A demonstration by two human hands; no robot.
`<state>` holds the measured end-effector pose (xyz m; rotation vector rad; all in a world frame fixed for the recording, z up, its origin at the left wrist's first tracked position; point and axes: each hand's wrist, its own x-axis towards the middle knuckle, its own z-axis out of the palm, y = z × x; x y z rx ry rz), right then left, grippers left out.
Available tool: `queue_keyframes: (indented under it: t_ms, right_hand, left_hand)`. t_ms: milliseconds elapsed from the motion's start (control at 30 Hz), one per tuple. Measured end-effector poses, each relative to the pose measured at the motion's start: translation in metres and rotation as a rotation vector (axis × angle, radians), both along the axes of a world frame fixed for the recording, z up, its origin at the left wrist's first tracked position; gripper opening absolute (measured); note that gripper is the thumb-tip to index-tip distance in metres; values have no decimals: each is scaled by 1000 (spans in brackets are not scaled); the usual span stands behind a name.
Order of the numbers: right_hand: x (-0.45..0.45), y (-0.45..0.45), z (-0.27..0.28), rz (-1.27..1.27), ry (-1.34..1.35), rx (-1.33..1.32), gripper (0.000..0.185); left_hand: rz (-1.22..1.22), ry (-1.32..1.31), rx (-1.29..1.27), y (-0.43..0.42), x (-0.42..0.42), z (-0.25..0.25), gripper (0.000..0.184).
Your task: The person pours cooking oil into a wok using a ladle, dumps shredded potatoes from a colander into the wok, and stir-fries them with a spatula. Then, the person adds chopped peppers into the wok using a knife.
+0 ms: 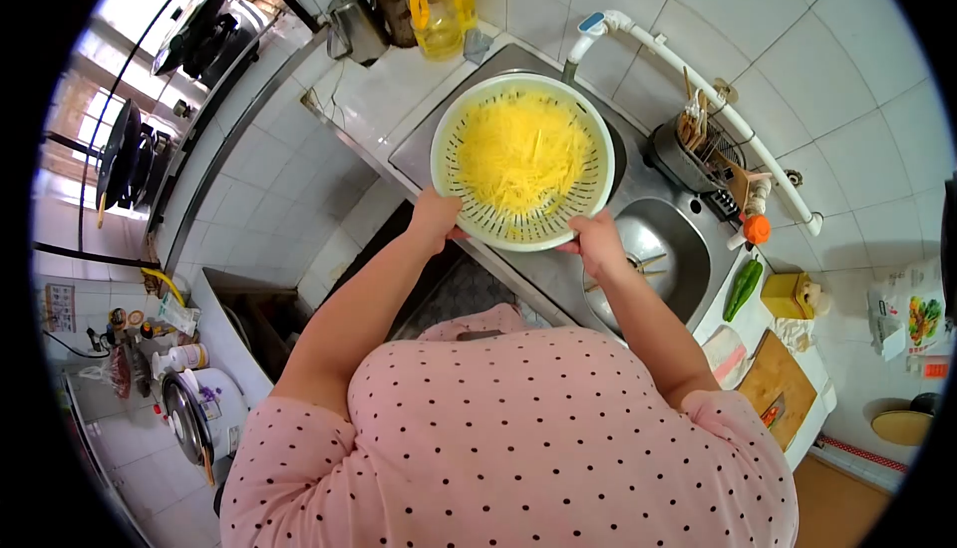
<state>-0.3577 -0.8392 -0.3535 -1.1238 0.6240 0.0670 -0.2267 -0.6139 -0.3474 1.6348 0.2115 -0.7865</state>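
A pale slotted colander (449,184) is held out in front of me over the sink unit, its open side facing up. Thin yellow shreds (523,149) are heaped inside it; what they are cut from I cannot tell for certain. My left hand (436,217) grips the rim at the near left. On the near right of the rim, my right hand (598,241) is closed too. The fingers of both hands are partly hidden under the colander, which covers most of the left sink basin.
Right of the colander lies the steel basin (688,259) with utensils in it. A white pipe (713,94) runs along the wall. An oil bottle (434,14) and a metal jug (356,29) stand at the back left. A green pepper (743,289) and a cutting board (778,373) are at right.
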Motion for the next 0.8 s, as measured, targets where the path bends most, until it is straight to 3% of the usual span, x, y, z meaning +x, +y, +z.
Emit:
queue_keyframes:
  t_ms: [100,367,500,567,600,733,800]
  right_hand:
    - [-1,7,24,-5,-67,-74,43]
    - [2,16,-3,-14,23,0,41]
    - [12,7,3,-32,36,51,43]
    - [11,2,-2,22,11,187,49]
    - [14,-7,-27,24,114,317,49]
    - [31,13,-21,-22,138,316,49]
    - [42,43,7,-18,101,325,57]
  left_hand:
    - [45,-41,23,-3,1,9,42]
    - [1,25,21,9,12,1,43]
    - [40,26,-54,8,11,8,33]
    - [74,-4,-139,12,9,9,31]
    - [-26,23,-131,17,19,-7,40]
    - [-145,-117,56,47,37,46,62]
    - [-138,-439,314,78,55,60,63]
